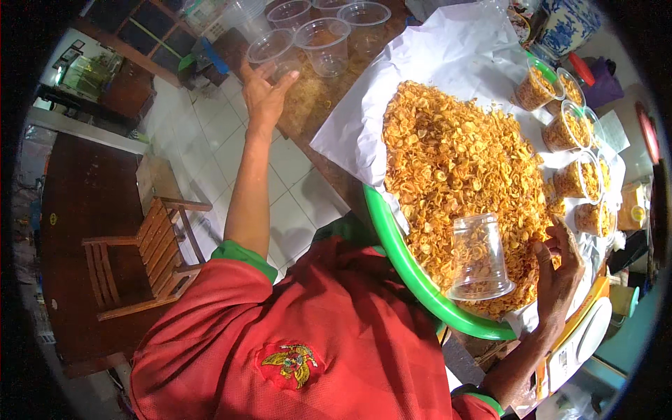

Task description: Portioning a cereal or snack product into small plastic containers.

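My left hand (264,94) is at a clear plastic cup (278,56) near the far table edge, its thumb and fingers around the cup's lower part. At the right side of a large heap of fried shallots (457,152), my right hand (560,268) has bent fingers close to the flakes; whether any are pinched in it cannot be told. White paper (420,47) lines the green basin (388,231) under the heap. One empty clear cup (480,257) rests upside down on the shallots, near the basin's front rim.
More empty cups (323,47) stand on the wooden table (310,105). Several filled cups (567,128) line the basin's right side. A kitchen scale (577,341) sits at lower right, and a blue-and-white ceramic vessel (567,23) at far right. A wooden chair (157,252) occupies the floor at left.
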`<state>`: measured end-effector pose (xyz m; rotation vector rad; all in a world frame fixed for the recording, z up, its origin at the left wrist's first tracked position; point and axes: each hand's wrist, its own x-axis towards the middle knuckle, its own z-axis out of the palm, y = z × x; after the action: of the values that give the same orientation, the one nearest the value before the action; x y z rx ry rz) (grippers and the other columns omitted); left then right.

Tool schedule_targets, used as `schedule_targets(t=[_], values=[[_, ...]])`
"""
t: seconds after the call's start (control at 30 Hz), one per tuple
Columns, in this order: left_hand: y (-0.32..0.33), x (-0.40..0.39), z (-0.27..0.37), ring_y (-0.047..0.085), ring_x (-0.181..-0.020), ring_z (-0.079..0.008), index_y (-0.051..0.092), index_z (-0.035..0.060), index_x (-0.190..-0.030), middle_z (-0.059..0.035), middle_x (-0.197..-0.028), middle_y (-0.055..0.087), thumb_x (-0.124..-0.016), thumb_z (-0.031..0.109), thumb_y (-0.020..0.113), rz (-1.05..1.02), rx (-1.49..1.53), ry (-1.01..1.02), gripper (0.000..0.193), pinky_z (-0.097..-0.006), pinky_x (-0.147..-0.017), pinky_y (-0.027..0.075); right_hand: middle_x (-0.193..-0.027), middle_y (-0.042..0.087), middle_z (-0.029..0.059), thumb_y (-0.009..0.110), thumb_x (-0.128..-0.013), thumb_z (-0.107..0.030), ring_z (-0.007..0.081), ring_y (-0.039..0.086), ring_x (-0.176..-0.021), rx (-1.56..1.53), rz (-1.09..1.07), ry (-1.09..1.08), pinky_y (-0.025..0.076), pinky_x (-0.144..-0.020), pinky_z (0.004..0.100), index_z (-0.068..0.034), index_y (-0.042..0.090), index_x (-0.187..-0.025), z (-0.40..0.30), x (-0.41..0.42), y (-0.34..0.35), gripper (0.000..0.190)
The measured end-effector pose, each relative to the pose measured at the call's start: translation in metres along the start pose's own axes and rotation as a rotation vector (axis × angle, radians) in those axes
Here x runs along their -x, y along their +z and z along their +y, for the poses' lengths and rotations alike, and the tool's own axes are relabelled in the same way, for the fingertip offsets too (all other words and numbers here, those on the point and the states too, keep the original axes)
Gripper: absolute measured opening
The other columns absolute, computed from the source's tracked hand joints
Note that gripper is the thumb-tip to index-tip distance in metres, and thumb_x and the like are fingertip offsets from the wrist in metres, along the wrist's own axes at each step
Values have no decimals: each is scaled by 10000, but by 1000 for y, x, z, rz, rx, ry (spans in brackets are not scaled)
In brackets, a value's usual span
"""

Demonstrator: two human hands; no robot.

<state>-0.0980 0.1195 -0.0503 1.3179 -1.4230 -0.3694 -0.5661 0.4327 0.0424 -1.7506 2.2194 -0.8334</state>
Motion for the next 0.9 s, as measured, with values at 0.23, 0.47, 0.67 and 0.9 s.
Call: schedule_targets(t=[0.23,0.47,0.67,0.9], values=[[0,2,5,566,-1263,-364,206,-41,-1495,-276,-1312,585,-736,225,907,-47,-7,18,1066,-443,-1051,490,-1039,692,165,730,-906,-164,244,623,-825,-10,29,-34,512,-783,381,33,635,-1262,-7,2,-1,418],[-1,9,13,432,-1376,-391,123,-41,-1550,-290,-1484,404,-772,270,887,74,-15,124,1134,-498,-1143,376,-1104,691,180,728,-898,-133,261,644,-866,35,18,-62,517,-797,391,30,635,-1264,-7,4,-7,412],[-1,37,61,304,-1453,-410,295,38,-1547,-255,-1535,362,-818,398,801,142,-592,602,957,-580,-1188,198,-1114,690,193,741,-891,-144,274,647,-871,1,28,-24,522,-807,395,32,630,-1278,-3,4,-7,439],[25,18,104,471,-1360,-284,689,138,-1247,-32,-1330,646,-868,318,748,-41,-776,740,424,-652,-1173,189,-1130,687,201,737,-894,-147,311,658,-890,23,29,-59,528,-816,411,28,615,-1305,-4,6,-7,463]])
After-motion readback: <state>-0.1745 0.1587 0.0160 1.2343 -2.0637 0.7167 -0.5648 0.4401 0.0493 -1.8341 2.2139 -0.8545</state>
